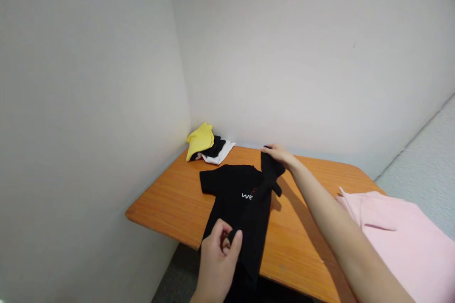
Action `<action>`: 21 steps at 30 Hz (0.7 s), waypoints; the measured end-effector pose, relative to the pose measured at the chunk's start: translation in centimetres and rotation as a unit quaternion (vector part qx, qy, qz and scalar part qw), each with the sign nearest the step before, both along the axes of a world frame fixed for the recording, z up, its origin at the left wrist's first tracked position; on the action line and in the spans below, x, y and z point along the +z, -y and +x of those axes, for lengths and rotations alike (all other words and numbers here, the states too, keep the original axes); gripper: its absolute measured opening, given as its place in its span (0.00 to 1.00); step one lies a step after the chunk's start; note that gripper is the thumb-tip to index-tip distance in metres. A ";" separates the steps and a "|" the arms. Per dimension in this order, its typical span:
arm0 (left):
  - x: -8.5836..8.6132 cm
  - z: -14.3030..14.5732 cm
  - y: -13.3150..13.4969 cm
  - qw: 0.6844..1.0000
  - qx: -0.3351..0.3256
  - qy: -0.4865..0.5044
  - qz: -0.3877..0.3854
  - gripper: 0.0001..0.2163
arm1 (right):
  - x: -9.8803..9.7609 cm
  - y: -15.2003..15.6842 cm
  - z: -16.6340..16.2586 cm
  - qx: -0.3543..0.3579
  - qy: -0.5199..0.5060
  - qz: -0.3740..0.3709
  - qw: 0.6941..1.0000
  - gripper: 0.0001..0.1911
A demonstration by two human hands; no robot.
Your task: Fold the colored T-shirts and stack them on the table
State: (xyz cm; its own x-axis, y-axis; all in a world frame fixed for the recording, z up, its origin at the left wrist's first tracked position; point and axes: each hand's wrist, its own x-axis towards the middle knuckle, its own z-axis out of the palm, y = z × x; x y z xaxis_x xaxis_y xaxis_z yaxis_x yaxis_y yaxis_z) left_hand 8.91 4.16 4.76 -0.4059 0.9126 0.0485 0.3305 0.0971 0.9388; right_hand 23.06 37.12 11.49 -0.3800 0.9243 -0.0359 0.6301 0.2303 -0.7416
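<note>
A black T-shirt with white lettering lies on the orange wooden table, its right side folded over toward the middle and its hem hanging over the near edge. My left hand pinches the folded edge near the hem. Stretched out to the far end, my right hand grips the same fold at the shoulder, close to the wall.
A small pile of folded clothes, yellow on top of black and white, sits in the table's far left corner. A pink garment lies on the right end of the table. White walls close in on the left and behind.
</note>
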 end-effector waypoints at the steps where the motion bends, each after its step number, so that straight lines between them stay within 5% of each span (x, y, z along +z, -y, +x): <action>1: -0.6 -1.1 0.5 0.999 0.024 -0.022 -0.012 0.16 | -0.2 -0.2 -2.6 0.005 0.006 -0.004 1.000 0.16; 5: -4.0 -4.4 2.4 0.971 0.093 -0.218 -0.045 0.18 | -2.7 0.1 -11.1 0.036 0.069 -0.020 0.997 0.15; 9: -6.5 -5.7 3.2 0.949 0.140 -0.280 -0.036 0.18 | -5.3 1.2 -14.4 0.074 0.128 -0.036 0.988 0.13; 13: -6.1 -5.1 2.7 0.960 0.098 -0.261 -0.042 0.17 | -6.4 1.2 -12.3 0.093 0.146 -0.053 0.983 0.12; 21: -4.7 1.2 0.1 0.950 -0.100 -0.276 -0.103 0.19 | -7.4 1.3 -1.8 0.067 0.087 -0.139 0.984 0.10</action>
